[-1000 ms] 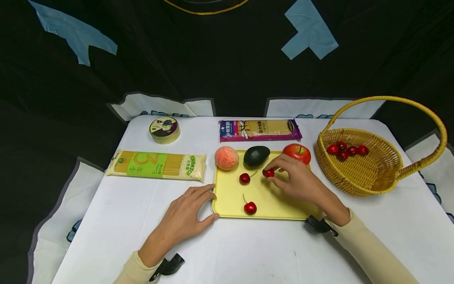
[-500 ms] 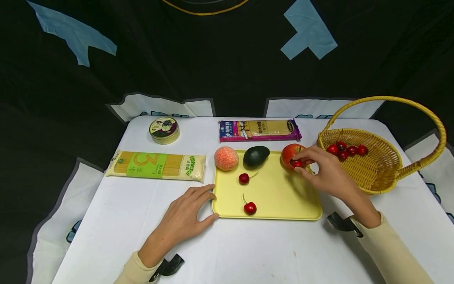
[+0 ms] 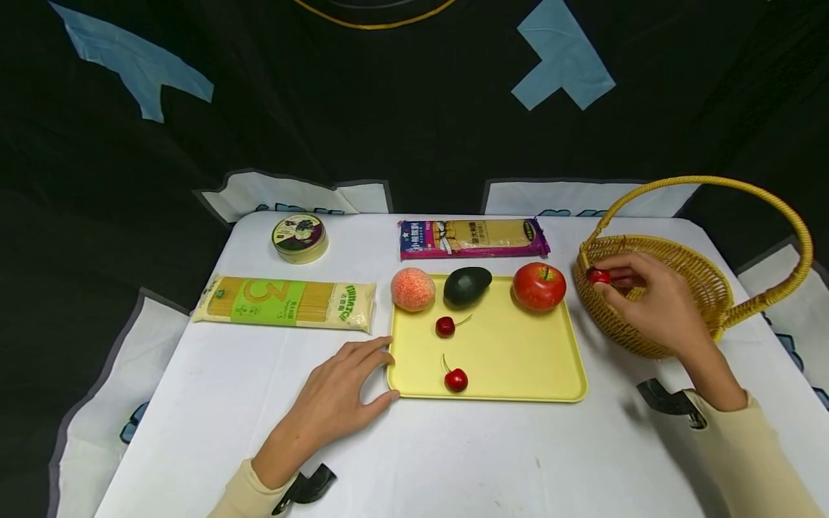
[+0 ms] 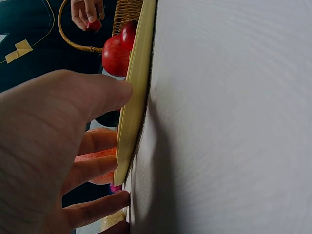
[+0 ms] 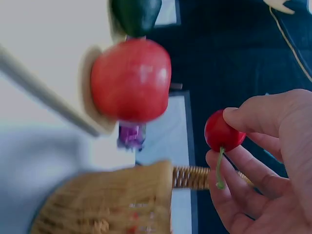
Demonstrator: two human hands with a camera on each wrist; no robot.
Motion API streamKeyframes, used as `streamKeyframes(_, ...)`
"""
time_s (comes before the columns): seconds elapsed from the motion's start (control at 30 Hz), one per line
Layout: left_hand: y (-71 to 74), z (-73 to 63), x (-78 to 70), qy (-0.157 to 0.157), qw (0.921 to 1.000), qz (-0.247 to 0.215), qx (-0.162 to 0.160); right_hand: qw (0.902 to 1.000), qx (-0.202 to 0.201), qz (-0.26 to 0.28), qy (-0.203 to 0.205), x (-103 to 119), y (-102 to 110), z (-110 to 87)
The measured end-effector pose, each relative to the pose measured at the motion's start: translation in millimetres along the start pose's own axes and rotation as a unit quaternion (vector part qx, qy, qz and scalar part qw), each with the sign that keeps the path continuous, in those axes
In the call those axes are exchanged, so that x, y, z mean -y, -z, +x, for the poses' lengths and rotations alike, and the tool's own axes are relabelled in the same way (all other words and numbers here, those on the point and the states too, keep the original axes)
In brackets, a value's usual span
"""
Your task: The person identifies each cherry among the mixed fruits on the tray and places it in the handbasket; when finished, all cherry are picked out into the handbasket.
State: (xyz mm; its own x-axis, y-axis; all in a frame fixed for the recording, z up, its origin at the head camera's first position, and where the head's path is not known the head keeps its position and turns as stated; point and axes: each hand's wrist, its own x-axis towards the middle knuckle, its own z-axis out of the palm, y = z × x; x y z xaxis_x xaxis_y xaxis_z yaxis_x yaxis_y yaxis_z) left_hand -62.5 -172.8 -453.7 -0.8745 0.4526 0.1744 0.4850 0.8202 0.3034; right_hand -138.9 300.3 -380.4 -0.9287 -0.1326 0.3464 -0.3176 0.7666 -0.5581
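Note:
My right hand pinches a red cherry between thumb and fingertips, at the left rim of the yellow wicker basket. A green stem hangs from the held cherry in the right wrist view. My left hand touches the left edge of the yellow tray with thumb and fingertips, its fingers spread and loosely extended. Two stemmed cherries lie on the tray, one cherry near the middle and another cherry closer to the front. My right hand hides the cherries inside the basket.
Along the tray's back sit a peach-like fruit, a dark green avocado and a red apple. Behind lies a purple pasta pack. A green-labelled spaghetti pack and a round tin are left. The basket's handle arches high.
With the cherry pinched, my right hand has moved right, from over the tray past the apple to the basket. My left hand has stayed at the tray's edge.

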Motion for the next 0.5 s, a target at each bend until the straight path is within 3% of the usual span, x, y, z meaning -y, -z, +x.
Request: streamKeyframes(0.5,-0.5,-0.2,0.1,-0.001,1.0000,-0.001,0.000,0.9977,0.013,-0.053,-0.039,-45.1,13.8,-8.7)
